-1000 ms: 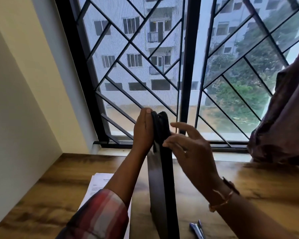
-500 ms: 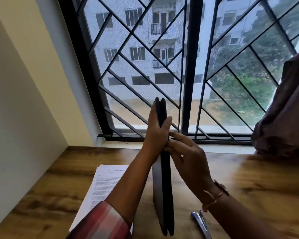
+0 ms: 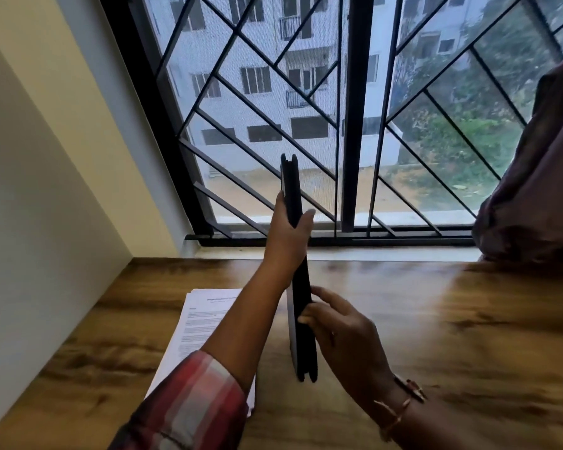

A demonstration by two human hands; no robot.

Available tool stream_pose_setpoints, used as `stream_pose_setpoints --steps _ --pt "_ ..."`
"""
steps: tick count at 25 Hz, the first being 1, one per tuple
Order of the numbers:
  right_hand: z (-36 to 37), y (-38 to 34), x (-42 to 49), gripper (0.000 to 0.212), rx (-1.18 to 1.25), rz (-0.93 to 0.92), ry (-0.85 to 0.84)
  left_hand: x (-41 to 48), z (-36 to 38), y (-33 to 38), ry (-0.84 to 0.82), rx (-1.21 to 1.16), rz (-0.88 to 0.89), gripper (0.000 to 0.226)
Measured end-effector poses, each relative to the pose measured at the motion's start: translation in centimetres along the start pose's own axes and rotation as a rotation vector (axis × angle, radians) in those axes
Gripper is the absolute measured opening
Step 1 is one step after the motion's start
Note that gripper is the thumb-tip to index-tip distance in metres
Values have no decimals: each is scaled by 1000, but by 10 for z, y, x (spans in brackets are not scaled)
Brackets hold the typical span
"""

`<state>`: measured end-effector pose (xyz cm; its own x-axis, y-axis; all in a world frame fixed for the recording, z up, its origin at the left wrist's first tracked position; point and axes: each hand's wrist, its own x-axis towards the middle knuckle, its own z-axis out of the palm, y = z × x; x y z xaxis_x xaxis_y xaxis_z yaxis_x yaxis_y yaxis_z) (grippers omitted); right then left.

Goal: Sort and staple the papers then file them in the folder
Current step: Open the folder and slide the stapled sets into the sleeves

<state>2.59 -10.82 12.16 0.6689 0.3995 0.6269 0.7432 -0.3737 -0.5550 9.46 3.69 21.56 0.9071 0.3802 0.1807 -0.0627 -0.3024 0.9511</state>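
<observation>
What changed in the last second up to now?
The right hand slid down the black folder from near its top to its lower half, where it pinches the covers. The left hand moved lower too and now grips the folder, thumb wrapped round. The folder stays upright on the table; the papers still lie left of it. The stapler is no longer in view.

- A wooden table with a dark, streaked grain ran up to a pale sill.
- Above the sill stood a wide window with a black frame.
- A black grille of slanted bars covered the window.
- A plain cream wall closed the left side.
- A dark purplish curtain hung bunched at the right.
- Outside, in soft daylight, stood a white apartment block and green bushes.
</observation>
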Motion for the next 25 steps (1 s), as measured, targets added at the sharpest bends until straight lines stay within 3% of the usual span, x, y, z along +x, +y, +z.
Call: stream_pose_setpoints --steps 4,9,12,16,25 --pt "-1 -2 3 16 6 58 -20 -39 2 -22 -76 21 -117 64" --pt "-4 -14 -6 16 39 54 -40 -31 1 -17 17 75 -156 49" --pt "-11 -18 -18 25 44 49 -33 -32 1 -25 27 35 -354 32" --pt "-17 -20 -28 30 49 71 -47 -28 5 -45 78 -17 -555 31" --pt "-23 -3 -45 15 -3 -61 -7 -24 14 -36 76 28 -498 44"
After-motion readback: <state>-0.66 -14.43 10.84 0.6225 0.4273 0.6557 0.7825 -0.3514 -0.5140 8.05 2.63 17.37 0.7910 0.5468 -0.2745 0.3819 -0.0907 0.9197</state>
